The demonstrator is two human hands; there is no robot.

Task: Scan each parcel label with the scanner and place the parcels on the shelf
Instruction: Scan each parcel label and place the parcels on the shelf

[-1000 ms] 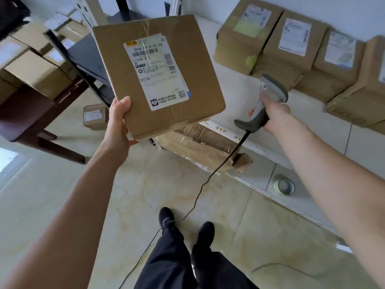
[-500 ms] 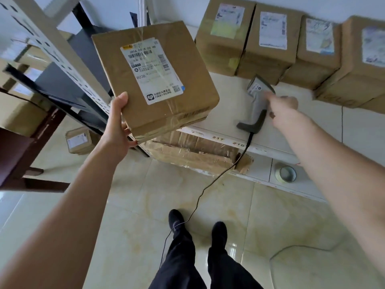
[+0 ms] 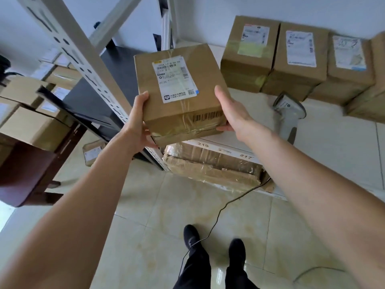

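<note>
So the parcel (image 3: 181,94) is a plain brown cardboard box, taped along the middle seam, white shipping label (image 3: 175,80) facing up and a printed barcode on the near side. It's held in the air in front of the shelf (image 3: 333,138), over its near left corner, not resting on anything. Looks stiff and boxy, and I'd guess it's fairly light given how easily it sits between two open palms, though that's only a guess. The tape strips are probably the slick bits, so gripping bare cardboard at the side walls seems the smart way, with fingers curled under the bottom edge. That's pretty much what's going on: left hand (image 3: 137,119) is clamped on the left side, thumb on top, and right hand (image 3: 231,109) presses the right side with its fingers wrapped underneath. Both hands are full of box. The scanner (image 3: 288,115) lies on the shelf just right of it, cord trailing down to the floor. A row of labelled boxes (image 3: 300,59) stands at the far side against the wall.
</note>
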